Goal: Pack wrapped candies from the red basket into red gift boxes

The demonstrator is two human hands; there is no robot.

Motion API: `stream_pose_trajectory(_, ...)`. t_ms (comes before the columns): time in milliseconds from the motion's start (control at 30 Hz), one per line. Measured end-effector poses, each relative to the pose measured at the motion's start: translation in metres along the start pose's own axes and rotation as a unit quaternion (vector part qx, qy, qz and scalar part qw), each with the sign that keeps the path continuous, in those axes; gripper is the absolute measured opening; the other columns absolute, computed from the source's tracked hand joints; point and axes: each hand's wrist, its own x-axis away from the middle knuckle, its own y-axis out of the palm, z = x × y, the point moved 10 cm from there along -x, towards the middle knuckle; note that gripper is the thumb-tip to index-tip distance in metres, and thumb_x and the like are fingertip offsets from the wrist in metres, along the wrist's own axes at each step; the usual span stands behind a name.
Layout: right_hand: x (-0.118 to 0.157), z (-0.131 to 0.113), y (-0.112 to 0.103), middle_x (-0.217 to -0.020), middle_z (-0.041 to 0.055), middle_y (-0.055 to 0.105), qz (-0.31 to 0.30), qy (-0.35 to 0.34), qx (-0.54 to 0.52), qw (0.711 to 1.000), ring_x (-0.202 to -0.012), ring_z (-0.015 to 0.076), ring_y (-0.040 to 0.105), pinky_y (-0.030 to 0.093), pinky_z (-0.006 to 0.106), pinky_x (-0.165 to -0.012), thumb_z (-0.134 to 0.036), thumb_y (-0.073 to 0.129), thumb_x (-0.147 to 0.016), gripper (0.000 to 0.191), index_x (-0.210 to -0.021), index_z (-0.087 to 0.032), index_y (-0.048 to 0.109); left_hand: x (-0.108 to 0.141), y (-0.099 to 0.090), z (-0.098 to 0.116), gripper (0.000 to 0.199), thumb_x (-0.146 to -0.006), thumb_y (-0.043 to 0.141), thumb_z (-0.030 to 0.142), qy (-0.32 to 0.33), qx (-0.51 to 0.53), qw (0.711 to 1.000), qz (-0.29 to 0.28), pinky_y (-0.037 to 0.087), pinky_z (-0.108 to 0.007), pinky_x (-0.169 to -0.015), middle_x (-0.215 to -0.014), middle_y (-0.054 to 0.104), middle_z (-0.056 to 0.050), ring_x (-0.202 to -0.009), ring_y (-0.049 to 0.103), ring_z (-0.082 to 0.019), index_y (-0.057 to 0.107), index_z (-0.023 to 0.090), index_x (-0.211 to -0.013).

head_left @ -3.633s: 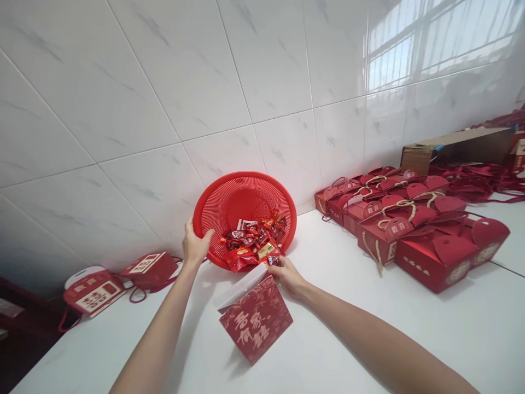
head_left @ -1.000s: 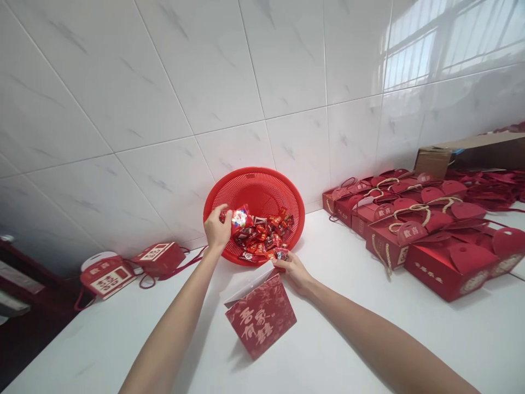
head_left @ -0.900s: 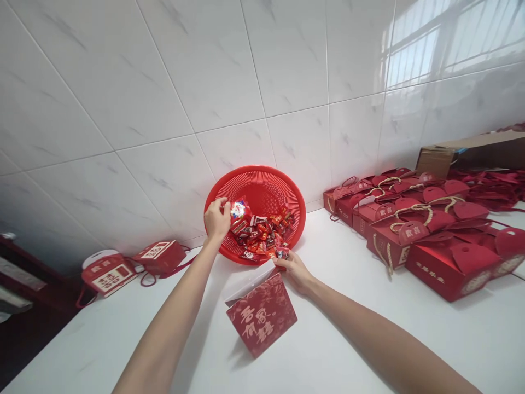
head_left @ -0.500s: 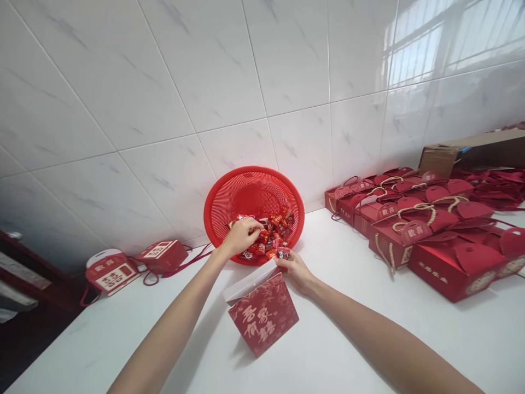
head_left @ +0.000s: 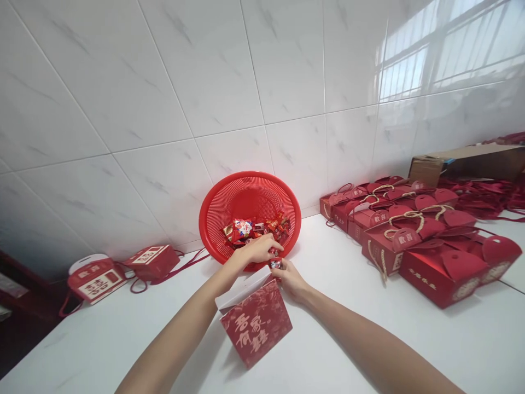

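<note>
A red plastic basket (head_left: pixel 250 183) leans tilted against the tiled wall, with wrapped candies (head_left: pixel 243 230) lying in its lower part. My left hand (head_left: pixel 262 249) is over the basket's front rim, its fingers closed on a small wrapped candy (head_left: pixel 274 251). Just below and to the right, my right hand (head_left: pixel 290 279) pinches another wrapped candy (head_left: pixel 275 264). The two hands are close together. In front of them stands a dark red gift box (head_left: pixel 257 328) with gold characters and a raised white flap; its inside is hidden from me.
Several red gift boxes with rope handles (head_left: pixel 445 273) stand in rows at the right. Behind them are a cardboard box (head_left: pixel 429 171) and a heap of red ribbons (head_left: pixel 471 194). Two small red boxes (head_left: pixel 153 262) with cords sit at the left on the white table (head_left: pixel 328 345).
My left hand has moved from among the candies down and right, close to my right hand, and now holds a candy. The view has shifted slightly.
</note>
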Motion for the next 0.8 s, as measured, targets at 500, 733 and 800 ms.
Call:
stream_pose_trajectory(500,0.000,0.001,-0.002,-0.058,-0.0020,0.062,-0.007,-0.005,-0.006,1.000,-0.052,0.0134,0.053,0.043,0.028,-0.057,-0.020,0.075,-0.059,0.018,-0.074,-0.018,0.064,0.035,-0.043,-0.061,0.031,-0.079,0.059,0.018,-0.079,-0.012,0.984,0.160,0.051,-0.033,-0.082,-0.099,0.071,-0.005,-0.090,0.067,-0.023,0.075,0.027,-0.104)
stream_pose_trajectory(733,0.001,-0.002,-0.002,-0.065,-0.0008,0.066,0.000,0.009,-0.025,1.000,-0.056,0.0133,0.057,0.045,0.027,-0.060,-0.023,0.079,-0.059,0.023,-0.079,-0.017,0.068,0.029,-0.025,-0.062,0.049,-0.076,0.068,0.024,-0.137,-0.081,0.973,0.166,0.049,-0.039,-0.092,-0.120,0.068,-0.012,-0.109,0.064,-0.031,0.066,0.026,-0.125)
stream_pose_trajectory(800,0.002,-0.003,-0.002,-0.067,0.0002,0.068,0.004,0.016,-0.032,0.999,-0.058,0.0133,0.058,0.046,0.027,-0.062,-0.026,0.081,-0.059,0.025,-0.079,-0.017,0.069,0.024,-0.024,-0.061,0.039,-0.079,0.064,0.022,-0.141,-0.084,0.971,0.174,0.049,-0.039,-0.092,-0.116,0.070,-0.012,-0.108,0.064,-0.031,0.070,0.024,-0.118)
